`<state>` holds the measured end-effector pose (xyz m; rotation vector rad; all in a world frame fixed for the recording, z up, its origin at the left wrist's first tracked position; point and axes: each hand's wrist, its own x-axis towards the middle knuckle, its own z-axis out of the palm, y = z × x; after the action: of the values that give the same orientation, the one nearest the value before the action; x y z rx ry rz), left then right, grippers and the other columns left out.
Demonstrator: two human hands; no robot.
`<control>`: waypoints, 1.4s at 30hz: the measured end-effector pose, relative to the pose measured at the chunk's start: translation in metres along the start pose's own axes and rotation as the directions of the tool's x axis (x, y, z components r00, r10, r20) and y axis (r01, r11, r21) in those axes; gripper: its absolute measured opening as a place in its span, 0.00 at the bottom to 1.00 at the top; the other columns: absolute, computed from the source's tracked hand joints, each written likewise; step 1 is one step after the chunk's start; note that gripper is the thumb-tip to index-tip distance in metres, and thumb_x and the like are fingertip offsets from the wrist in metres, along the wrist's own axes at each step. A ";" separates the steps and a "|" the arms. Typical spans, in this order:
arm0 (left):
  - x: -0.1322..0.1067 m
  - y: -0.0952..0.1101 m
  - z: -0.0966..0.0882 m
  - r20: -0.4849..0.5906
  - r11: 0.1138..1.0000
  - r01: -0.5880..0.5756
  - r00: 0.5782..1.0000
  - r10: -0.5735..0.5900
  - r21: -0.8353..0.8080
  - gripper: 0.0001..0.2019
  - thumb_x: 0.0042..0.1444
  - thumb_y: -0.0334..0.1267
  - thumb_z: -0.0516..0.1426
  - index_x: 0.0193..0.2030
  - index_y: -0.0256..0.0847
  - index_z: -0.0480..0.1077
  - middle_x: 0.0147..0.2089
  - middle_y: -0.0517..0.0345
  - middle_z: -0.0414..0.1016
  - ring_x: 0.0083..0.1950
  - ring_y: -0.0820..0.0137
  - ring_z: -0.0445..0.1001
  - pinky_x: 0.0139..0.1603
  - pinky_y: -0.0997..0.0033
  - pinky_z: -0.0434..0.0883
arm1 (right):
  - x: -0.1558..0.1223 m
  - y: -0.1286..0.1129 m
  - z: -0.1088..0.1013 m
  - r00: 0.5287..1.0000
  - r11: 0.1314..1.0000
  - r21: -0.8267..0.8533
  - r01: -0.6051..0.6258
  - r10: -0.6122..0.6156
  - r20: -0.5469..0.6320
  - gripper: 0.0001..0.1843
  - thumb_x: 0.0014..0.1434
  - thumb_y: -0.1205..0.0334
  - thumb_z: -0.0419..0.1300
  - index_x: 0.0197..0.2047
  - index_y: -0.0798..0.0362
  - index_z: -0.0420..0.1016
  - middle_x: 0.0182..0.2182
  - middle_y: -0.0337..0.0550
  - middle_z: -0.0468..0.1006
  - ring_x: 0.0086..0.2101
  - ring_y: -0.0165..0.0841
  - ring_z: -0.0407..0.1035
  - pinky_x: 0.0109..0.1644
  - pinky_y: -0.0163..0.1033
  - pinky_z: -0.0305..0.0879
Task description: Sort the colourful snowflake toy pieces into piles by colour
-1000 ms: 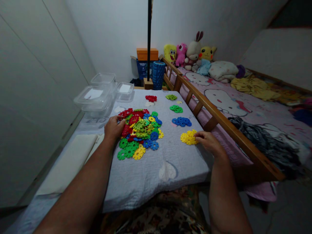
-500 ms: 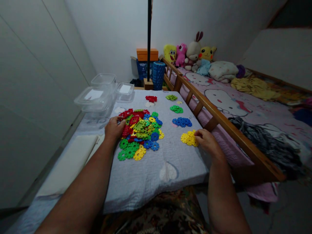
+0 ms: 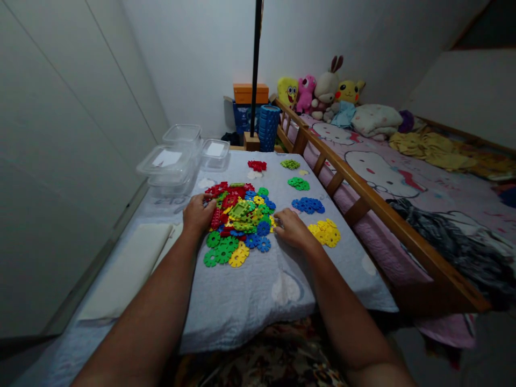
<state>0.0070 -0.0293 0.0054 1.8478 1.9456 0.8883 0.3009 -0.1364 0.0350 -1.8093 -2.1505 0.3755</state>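
Observation:
A mixed pile of red, green, blue and yellow plastic snowflake discs and square pieces (image 3: 242, 212) lies mid-table. My left hand (image 3: 197, 215) rests at its left edge beside the red pieces, thumb and forefinger apart. At the right edge, my right hand (image 3: 292, 227) has its fingers bent around a yellow snowflake disc (image 3: 272, 223), which they partly hide. To the right are sorted heaps of yellow discs (image 3: 325, 233), blue discs (image 3: 308, 205), green discs (image 3: 299, 184) and light green pieces (image 3: 289, 164). A small red heap (image 3: 257, 165) sits farther back.
Clear plastic boxes (image 3: 167, 161) stand at the back left, with a smaller box (image 3: 215, 153) beside them. A cream folded pad (image 3: 129, 269) lies on the left. A wooden bed rail (image 3: 358, 207) borders the table's right side; a black pole (image 3: 255, 70) rises behind.
My right hand has moved left from the yellow heap to the right edge of the mixed pile. My left hand stays by the red pieces. The view has shifted slightly.

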 end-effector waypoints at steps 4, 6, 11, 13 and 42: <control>0.000 0.000 0.001 -0.007 1.000 -0.002 1.000 0.002 0.000 0.19 0.59 0.46 0.53 0.51 0.41 0.76 0.56 0.47 0.77 0.59 0.56 0.74 0.63 0.56 0.68 | 0.000 0.002 0.008 1.000 1.000 -0.001 -0.020 0.020 -0.021 0.10 0.59 0.66 0.63 0.46 0.55 0.76 0.45 0.50 0.74 0.48 0.39 0.66 0.55 0.41 0.61; 0.000 0.000 0.001 -0.006 1.000 -0.007 1.000 0.007 -0.003 0.19 0.59 0.46 0.53 0.51 0.42 0.76 0.56 0.47 0.77 0.59 0.56 0.74 0.63 0.57 0.68 | -0.001 0.005 0.010 0.999 0.999 0.033 -0.029 0.030 -0.035 0.08 0.58 0.68 0.63 0.42 0.54 0.75 0.42 0.48 0.73 0.45 0.38 0.66 0.52 0.40 0.61; -0.001 0.001 0.000 -0.005 1.000 -0.005 1.000 0.005 -0.001 0.18 0.58 0.46 0.53 0.51 0.42 0.76 0.56 0.47 0.77 0.59 0.56 0.74 0.63 0.56 0.68 | -0.003 0.008 0.010 0.998 0.989 0.145 -0.025 0.034 -0.054 0.07 0.54 0.72 0.60 0.36 0.52 0.69 0.36 0.41 0.72 0.39 0.34 0.65 0.47 0.38 0.59; -0.001 0.001 -0.001 -0.001 1.000 -0.008 1.000 0.008 -0.001 0.19 0.58 0.46 0.53 0.51 0.42 0.76 0.56 0.47 0.77 0.59 0.55 0.74 0.63 0.56 0.68 | -0.003 0.007 0.009 0.998 0.984 0.174 -0.036 0.046 -0.054 0.10 0.53 0.72 0.61 0.38 0.52 0.70 0.36 0.40 0.72 0.39 0.34 0.65 0.46 0.38 0.59; 0.002 -0.001 0.000 0.008 1.000 0.000 1.000 0.000 0.003 0.19 0.59 0.47 0.54 0.51 0.41 0.77 0.55 0.46 0.78 0.57 0.54 0.75 0.61 0.55 0.70 | -0.087 0.085 -0.067 0.931 0.895 0.301 -0.330 0.361 -0.051 0.04 0.50 0.62 0.58 0.28 0.52 0.72 0.26 0.37 0.74 0.29 0.32 0.67 0.33 0.35 0.57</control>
<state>0.0058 -0.0276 0.0047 1.8500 1.9428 0.8774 0.4181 -0.2069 0.0581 -1.9836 -1.5995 0.6233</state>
